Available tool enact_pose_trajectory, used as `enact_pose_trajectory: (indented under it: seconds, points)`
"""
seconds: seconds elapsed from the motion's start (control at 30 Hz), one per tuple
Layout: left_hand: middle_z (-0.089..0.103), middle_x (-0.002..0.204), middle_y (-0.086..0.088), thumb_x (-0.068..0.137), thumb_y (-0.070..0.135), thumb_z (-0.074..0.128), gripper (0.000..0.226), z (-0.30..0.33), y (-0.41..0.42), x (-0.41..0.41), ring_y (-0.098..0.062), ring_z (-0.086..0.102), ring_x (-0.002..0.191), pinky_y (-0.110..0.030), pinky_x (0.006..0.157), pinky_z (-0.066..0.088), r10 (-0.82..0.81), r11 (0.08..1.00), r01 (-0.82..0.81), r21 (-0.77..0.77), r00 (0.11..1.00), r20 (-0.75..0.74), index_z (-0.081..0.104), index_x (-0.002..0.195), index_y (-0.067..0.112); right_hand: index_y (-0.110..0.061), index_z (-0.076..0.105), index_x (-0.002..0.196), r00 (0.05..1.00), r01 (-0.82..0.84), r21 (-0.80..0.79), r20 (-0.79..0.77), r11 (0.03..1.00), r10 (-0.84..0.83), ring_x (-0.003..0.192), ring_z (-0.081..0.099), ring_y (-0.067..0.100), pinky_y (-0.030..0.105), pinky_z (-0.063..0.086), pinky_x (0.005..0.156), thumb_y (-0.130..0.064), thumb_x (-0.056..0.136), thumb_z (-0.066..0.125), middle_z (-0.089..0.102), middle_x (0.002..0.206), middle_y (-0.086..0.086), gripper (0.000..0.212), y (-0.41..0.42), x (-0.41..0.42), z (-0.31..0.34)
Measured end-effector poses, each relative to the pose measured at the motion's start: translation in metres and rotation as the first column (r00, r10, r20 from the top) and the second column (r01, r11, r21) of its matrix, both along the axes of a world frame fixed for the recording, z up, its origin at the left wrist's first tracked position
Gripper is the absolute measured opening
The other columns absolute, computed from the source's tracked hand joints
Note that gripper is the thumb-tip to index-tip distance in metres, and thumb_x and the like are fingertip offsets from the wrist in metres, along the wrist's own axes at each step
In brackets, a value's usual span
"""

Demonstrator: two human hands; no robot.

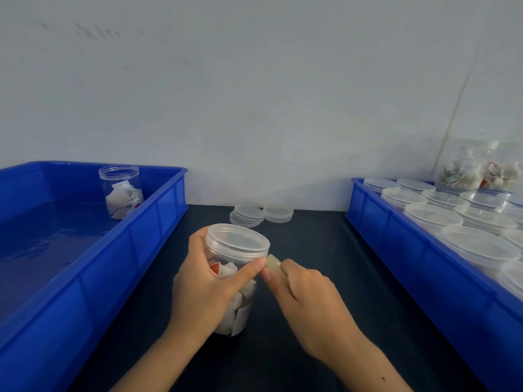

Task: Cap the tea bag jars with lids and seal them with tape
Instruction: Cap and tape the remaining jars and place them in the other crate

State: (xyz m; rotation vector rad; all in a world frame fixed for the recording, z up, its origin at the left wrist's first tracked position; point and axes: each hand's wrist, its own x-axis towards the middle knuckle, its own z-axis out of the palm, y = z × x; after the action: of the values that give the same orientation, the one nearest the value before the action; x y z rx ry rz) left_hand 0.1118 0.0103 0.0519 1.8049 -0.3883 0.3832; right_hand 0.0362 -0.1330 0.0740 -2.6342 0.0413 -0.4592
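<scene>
From the head camera we see a capped jar of tea bags (pixel 236 281) upright on the dark table (pixel 325 321) between two blue crates (pixel 93 278). Our left hand (pixel 203 290) curls round the jar, thumb pressing just under the lid (pixel 237 244). Our right hand (pixel 308 301) pinches a tape roll (pixel 274 264) against the jar's side.

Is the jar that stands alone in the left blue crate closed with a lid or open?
Open. The jar in the left blue crate shows its bare threaded rim, no lid on it, with tea bags visible inside.
</scene>
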Motion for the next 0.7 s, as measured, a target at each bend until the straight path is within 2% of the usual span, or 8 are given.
enact_pose_trajectory:
  seconds: [0.1,0.27,0.37,0.47,0.6,0.7]
  points:
    - [0.059,0.102,0.029,0.04,0.08,0.069,0.08,0.0,0.004,0.005,0.011,0.056,0.096,-0.016,0.075,0.045,-0.049,0.998,0.049,-0.029,0.999,0.0,0.046,0.108,0.044,-0.018,0.038,0.069,1.0,0.003,0.106,-0.021,0.994,-0.001,0.055,0.037,0.012,0.027,0.031,0.053,-0.067,0.09,0.027,0.042,0.06,-0.005,0.054,-0.001,-0.001,0.005]
    - [0.059,0.104,0.032,0.041,0.075,0.073,0.08,0.001,0.009,0.012,0.009,0.059,0.097,-0.02,0.079,0.048,-0.092,0.993,0.091,-0.077,0.996,-0.002,0.05,0.109,0.04,-0.02,0.05,0.072,0.991,-0.013,-0.116,0.128,0.993,0.027,0.052,0.044,0.013,0.022,0.032,0.048,-0.069,0.086,0.023,0.049,0.058,-0.003,0.058,-0.015,-0.003,0.017]
    - [0.06,0.105,0.032,0.038,0.073,0.075,0.082,0.002,0.009,0.013,0.007,0.059,0.099,-0.022,0.081,0.05,-0.124,0.989,0.123,-0.078,0.992,-0.005,0.051,0.109,0.04,-0.02,0.056,0.075,0.992,-0.01,-0.167,0.121,0.986,0.031,0.055,0.051,0.015,0.022,0.034,0.05,-0.066,0.089,0.029,0.056,0.062,0.0,0.055,-0.025,-0.002,0.017]
    - [0.063,0.104,0.026,0.038,0.069,0.077,0.083,0.001,0.009,0.014,0.003,0.061,0.101,-0.024,0.083,0.052,-0.148,0.986,0.147,-0.078,0.989,-0.005,0.051,0.11,0.038,-0.02,0.056,0.074,0.995,-0.01,-0.185,0.1,0.983,0.029,0.053,0.047,0.012,0.02,0.032,0.05,-0.067,0.089,0.029,0.055,0.062,-0.001,0.057,-0.033,0.0,0.016]
    - [0.065,0.102,0.025,0.04,0.062,0.078,0.08,0.001,0.01,0.013,0.004,0.062,0.099,-0.016,0.075,0.052,-0.214,0.971,0.209,-0.116,0.976,-0.029,0.052,0.111,0.034,-0.018,0.055,0.077,0.998,-0.014,-0.179,0.064,0.984,0.026,0.054,0.043,0.011,0.022,0.032,0.051,-0.069,0.088,0.025,0.053,0.063,0.0,0.06,-0.035,0.003,0.015]
    - [0.066,0.101,0.025,0.043,0.056,0.079,0.08,0.003,0.01,0.012,0.005,0.063,0.097,-0.007,0.072,0.049,-0.292,0.949,0.283,-0.14,0.955,-0.045,0.053,0.113,0.028,-0.017,0.055,0.082,0.999,-0.017,-0.147,0.038,0.989,0.023,0.058,0.047,0.013,0.026,0.037,0.055,-0.07,0.084,0.019,0.055,0.068,0.001,0.065,-0.035,0.004,0.015]
